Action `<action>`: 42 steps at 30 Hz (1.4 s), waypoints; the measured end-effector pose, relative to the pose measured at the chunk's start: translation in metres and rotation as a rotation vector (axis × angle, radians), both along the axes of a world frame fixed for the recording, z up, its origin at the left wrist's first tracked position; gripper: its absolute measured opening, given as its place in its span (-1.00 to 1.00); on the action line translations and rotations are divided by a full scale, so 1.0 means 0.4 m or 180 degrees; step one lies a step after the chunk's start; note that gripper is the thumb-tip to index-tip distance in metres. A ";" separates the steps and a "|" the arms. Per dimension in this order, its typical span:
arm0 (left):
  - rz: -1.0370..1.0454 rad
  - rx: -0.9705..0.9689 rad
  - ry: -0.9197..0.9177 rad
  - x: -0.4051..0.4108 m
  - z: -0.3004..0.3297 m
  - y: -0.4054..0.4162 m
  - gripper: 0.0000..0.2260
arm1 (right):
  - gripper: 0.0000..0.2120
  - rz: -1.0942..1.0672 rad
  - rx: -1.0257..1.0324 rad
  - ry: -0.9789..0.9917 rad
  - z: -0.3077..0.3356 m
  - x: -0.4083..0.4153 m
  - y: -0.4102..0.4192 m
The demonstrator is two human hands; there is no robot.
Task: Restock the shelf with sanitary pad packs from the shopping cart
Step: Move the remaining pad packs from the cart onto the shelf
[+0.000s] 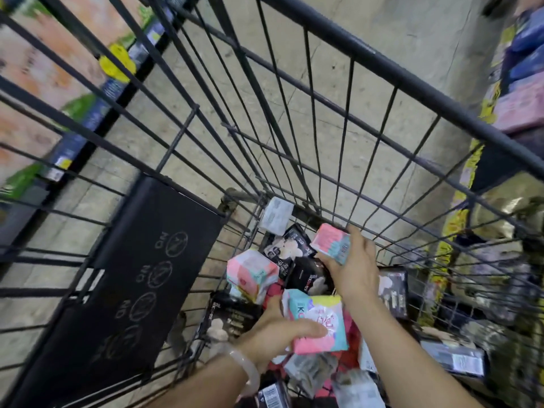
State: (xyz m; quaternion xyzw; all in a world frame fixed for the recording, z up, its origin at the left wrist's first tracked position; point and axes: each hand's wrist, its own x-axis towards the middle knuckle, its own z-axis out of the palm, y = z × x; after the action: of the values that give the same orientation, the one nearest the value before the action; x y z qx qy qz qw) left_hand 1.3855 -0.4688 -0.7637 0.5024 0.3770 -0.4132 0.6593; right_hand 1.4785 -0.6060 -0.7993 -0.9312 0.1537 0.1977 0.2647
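A: Both hands down in the cart. Left hand holds a pink-and-teal pad pack, thumb across its face, grip clamped on it. Right hand reaches deeper, fingers curled round a second pink-and-teal pack, also clamped.

B: Why one each?

A: Likely pairing matching packs, so both go to the same shelf slot in one trip. The right-hand pack is at the far end of the cart, just beside the wire wall.

B: What's left in there?

A: Plenty. A third pink pack sits loose left of the right hand, black packs between them, a white pack leaning at the cart's far corner. More lie under the forearms, jumbled, no order.

B: Surroundings?

A: Bare grey concrete floor shows through the cart's wire. Shelf to the cart's right carries blue and pink packs, blurred. Another shelf run on the cart's left, too smeared to read. The folded black child-seat flap lies at the cart's near left.
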 end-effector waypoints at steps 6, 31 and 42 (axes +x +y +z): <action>0.0103 -0.0112 0.0111 0.007 0.002 -0.002 -0.32 | -0.61 0.0144 0.0520 -0.0425 0.030 -0.040 -0.075; -0.0779 -0.0015 -0.0613 0.027 0.028 0.018 -0.72 | -0.72 -0.1334 0.3693 0.2242 0.201 -0.133 -0.083; -0.1023 0.0092 -0.0514 0.007 0.052 -0.008 -0.26 | -0.53 -0.0869 0.3391 0.2713 0.160 -0.122 -0.082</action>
State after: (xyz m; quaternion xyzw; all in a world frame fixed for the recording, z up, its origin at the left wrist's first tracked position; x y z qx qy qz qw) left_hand 1.3884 -0.4721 -0.7429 0.5972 0.2435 -0.4662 0.6056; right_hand 1.4297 -0.6386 -0.7354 -0.4880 0.2420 0.5595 0.6247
